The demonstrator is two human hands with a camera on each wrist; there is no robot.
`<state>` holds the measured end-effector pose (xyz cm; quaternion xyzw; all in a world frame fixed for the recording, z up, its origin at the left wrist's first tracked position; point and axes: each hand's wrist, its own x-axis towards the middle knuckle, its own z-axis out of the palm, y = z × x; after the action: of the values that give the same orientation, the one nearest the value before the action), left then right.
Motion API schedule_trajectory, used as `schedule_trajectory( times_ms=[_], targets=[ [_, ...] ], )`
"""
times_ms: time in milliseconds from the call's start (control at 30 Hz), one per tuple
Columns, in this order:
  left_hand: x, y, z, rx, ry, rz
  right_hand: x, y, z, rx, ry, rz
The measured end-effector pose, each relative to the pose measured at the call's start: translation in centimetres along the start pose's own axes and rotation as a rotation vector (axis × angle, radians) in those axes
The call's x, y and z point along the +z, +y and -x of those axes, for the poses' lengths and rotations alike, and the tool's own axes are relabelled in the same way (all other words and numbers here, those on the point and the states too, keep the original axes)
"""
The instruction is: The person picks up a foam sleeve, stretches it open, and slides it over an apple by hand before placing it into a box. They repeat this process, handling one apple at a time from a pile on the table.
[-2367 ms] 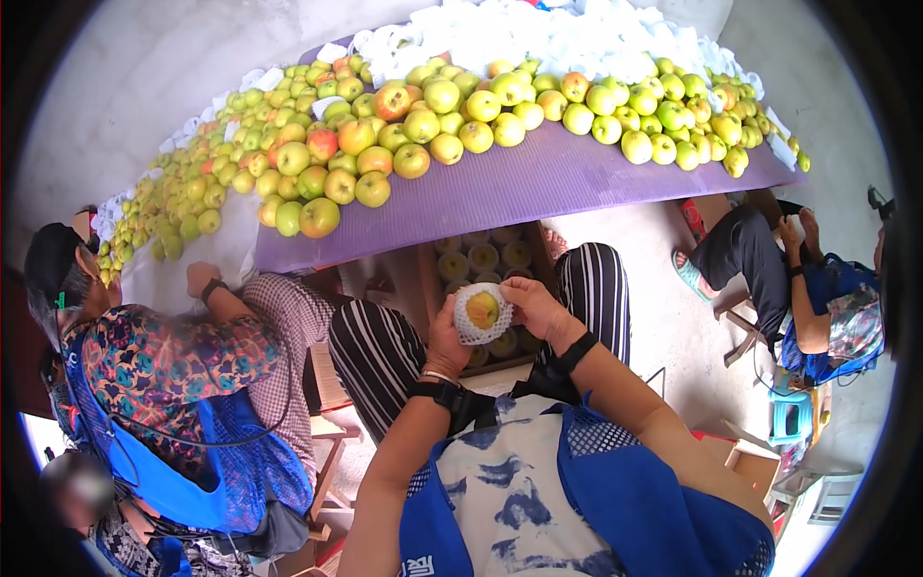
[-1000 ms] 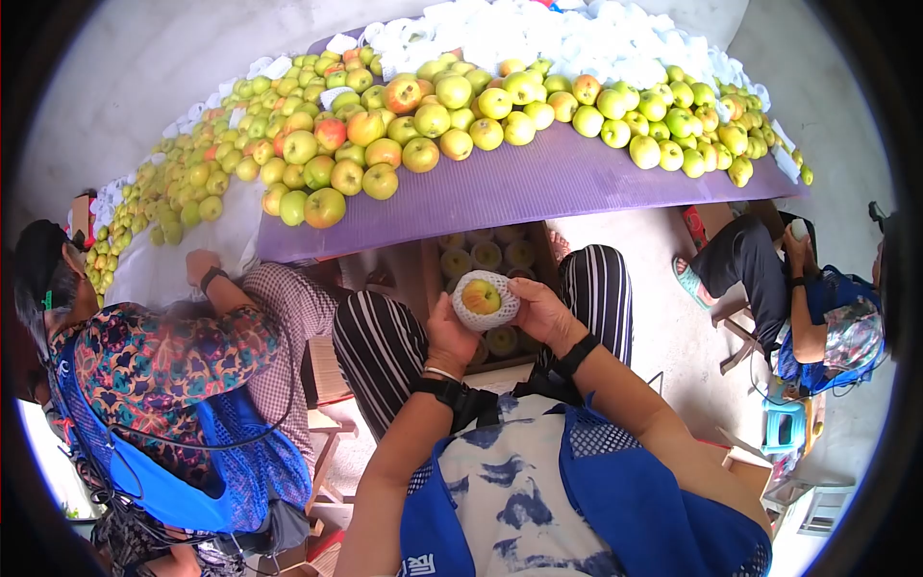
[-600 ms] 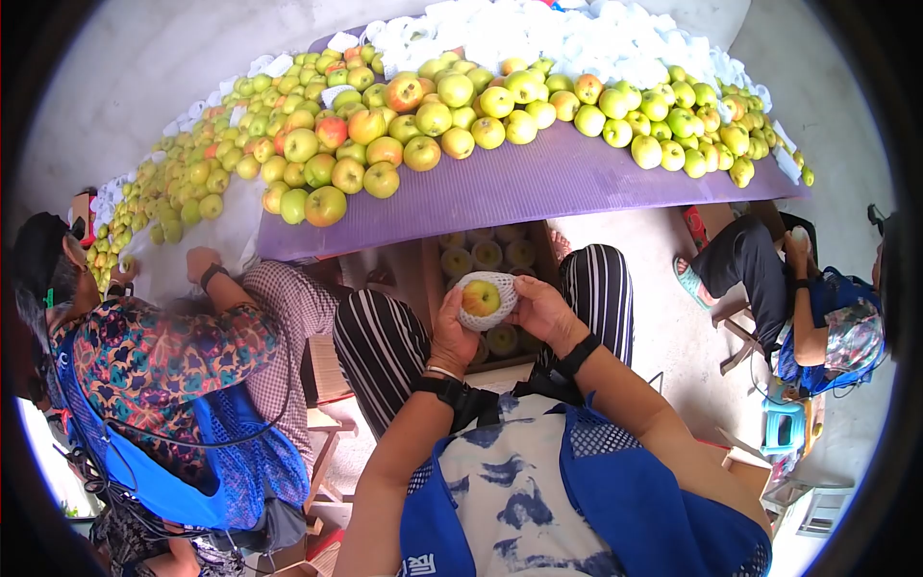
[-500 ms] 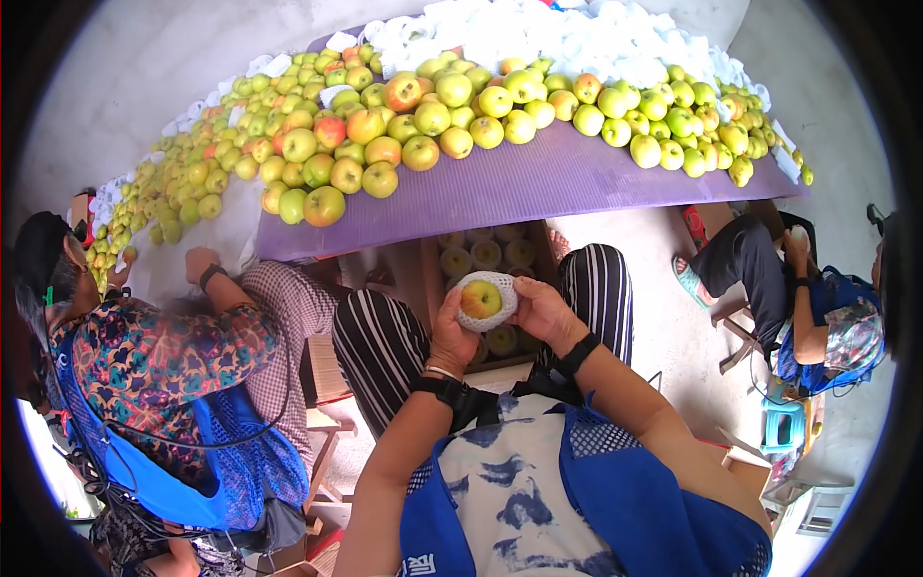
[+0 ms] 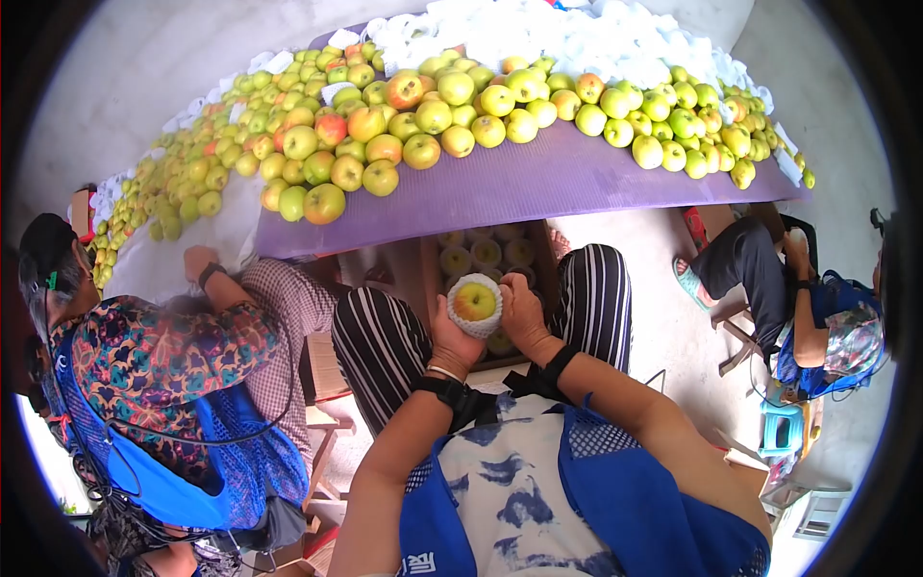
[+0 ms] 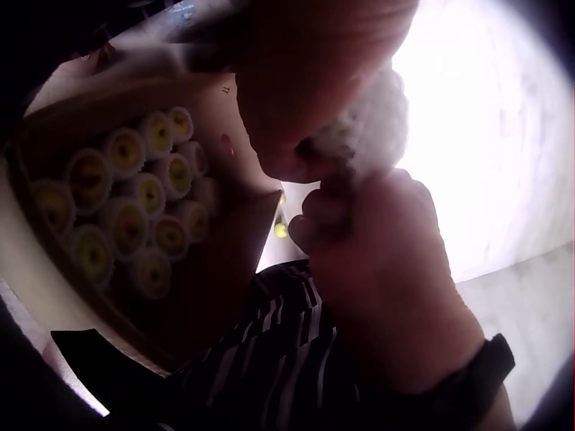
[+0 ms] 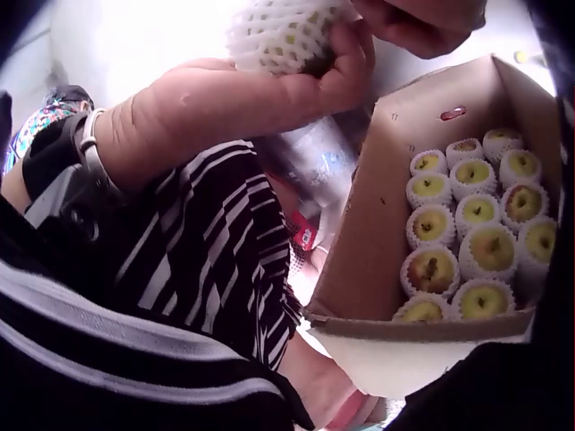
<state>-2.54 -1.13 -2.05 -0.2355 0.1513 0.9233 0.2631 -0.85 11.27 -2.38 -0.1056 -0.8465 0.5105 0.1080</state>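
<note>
"Since labels come first, what can you read?"

"Nothing reliably. White character [image 5: 419, 563] on my blue vest [image 5: 615, 490], too small. Red-and-white item [image 7: 304, 232] near the box, print illegible."

"And the apple?"

"Yellow-green apple [image 5: 474, 301], orange-red blush, stem end facing up, snug in a white foam net [image 7: 280, 38]. It's between my knees, above the cardboard box [image 7: 346, 260], which holds rows of sleeved apples [image 7: 485, 247]."

"Fingers?"

"My left hand [image 5: 456, 338] cradles it, fingers curled round the net. My right hand [image 5: 522, 315] has fingers bent, gripping the net's right edge."

"Background?"

"Loose apples [image 5: 434, 116] piled on a purple mat [image 5: 538, 178], heaped white foam nets [image 5: 538, 37] behind. Seated people either side: floral top [image 5: 163, 361] left, dark trousers [image 5: 745, 255] right."
</note>
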Motion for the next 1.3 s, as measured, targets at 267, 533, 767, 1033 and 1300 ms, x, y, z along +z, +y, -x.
schedule_trajectory(
  times_ms=[267, 533, 767, 1033, 1300],
  targets=[
    [-0.3, 0.8, 0.8, -0.066, -0.143, 0.039, 0.5, 2.7, -0.3, -0.039, -0.219, -0.252],
    [-1.2, 1.3, 0.5, -0.028, -0.094, -0.009, -1.1, 2.4, -0.7, -0.091, -0.261, -0.258],
    [-0.3, 0.9, 0.5, -0.019, 0.04, -0.213, -2.1, -1.3, -1.0, -0.362, -0.439, -0.068],
    [-2.8, 0.0, -1.5, 0.143, -0.223, -0.582, -2.2, 0.5, -2.2, -0.132, -0.651, -0.135],
    [-2.4, 0.9, -2.1, 0.108, 0.425, -0.439, -4.1, 6.9, -4.4, 0.514, -0.548, -0.424]
  ],
)
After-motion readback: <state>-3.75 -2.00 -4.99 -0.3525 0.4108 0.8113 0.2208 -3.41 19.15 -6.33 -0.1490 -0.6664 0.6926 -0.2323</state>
